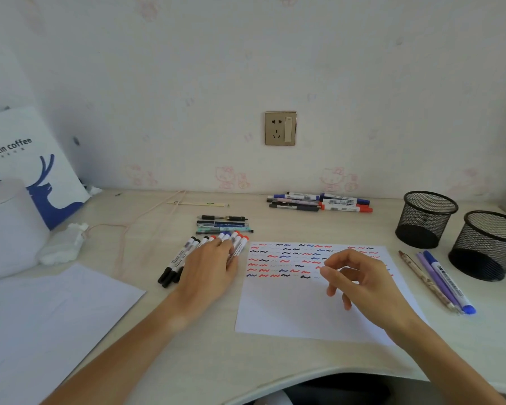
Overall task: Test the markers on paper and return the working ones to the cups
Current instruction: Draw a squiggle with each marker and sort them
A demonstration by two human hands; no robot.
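A white test sheet (304, 311) lies at centre, its top covered with rows of red, blue and black squiggles. Left of it lies a row of several white markers (184, 255) with black, red and blue caps. My left hand (209, 267) rests flat on that row, fingers straight. My right hand (360, 276) hovers over the sheet with loosely curled fingers and holds nothing. Two black mesh cups (425, 219) (487, 245) stand at the right and look empty.
Another pile of markers (322, 201) lies near the wall, a few pens (224, 225) behind the row. Three pens (441, 280) lie between sheet and cups. A white canister (9, 229), crumpled tissue (62, 244), paper bag (32, 165) and spare paper (50, 317) sit left.
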